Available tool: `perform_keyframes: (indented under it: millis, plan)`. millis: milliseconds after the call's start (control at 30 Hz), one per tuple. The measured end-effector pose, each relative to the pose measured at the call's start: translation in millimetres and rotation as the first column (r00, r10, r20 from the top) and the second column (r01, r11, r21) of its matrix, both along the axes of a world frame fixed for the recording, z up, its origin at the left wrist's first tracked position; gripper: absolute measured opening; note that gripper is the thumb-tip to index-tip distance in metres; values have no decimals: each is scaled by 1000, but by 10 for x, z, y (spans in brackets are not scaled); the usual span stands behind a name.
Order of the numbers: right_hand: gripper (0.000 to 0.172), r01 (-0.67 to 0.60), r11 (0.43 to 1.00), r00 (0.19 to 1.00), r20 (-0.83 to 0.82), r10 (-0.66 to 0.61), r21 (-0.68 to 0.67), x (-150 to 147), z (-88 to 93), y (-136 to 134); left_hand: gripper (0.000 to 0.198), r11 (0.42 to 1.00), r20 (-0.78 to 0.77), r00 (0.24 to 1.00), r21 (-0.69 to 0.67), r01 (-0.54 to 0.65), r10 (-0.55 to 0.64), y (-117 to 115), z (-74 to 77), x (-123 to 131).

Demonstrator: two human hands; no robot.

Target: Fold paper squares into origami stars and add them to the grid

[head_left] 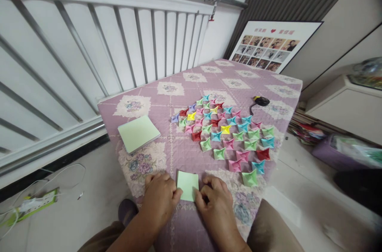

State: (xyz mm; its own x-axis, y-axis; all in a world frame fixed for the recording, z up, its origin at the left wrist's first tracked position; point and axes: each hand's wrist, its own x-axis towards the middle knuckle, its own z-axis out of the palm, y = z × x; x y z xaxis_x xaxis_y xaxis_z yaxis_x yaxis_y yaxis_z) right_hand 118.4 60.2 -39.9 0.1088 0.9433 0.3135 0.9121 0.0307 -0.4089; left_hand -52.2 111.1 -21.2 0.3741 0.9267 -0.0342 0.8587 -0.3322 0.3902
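Observation:
A small light-green sheet of paper (188,185), seemingly folded down to a square, lies flat on the tablecloth in front of me. My left hand (160,193) rests at its left side, fingers curled under and the thumb against the paper's lower left edge. On the other side my right hand (215,199) is closed likewise, its thumb tip on the lower right edge. The curled fingertips are partly hidden. Beyond the hands stand several rows of folded paper shapes in mixed colours, among them a green one (249,179) nearest my right hand. To the left lies a stack of square green paper (139,133).
The table wears a pink floral tablecloth (167,121). A black coiled cable (261,101) lies toward the back right. A white radiator (143,45) runs along the left side, and a photo board (268,45) leans behind. A power strip (37,205) is on the floor.

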Motion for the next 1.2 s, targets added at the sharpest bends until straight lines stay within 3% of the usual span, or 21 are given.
perform_keyframes:
  millis: [933, 1100, 1200]
  plan:
    - [25, 44, 998, 998, 55, -42, -40, -41, 34, 19, 22, 998, -81, 995, 19, 54, -52, 9, -30, 4]
    - [13, 81, 994, 994, 78, -75, -69, -46, 53, 24, 8, 999, -43, 999, 52, -1, 3, -37, -14, 4]
    - [9, 87, 993, 994, 66, -82, -78, -44, 54, 16, 11, 987, 16, 996, 133, 88, -91, -66, -24, 14]
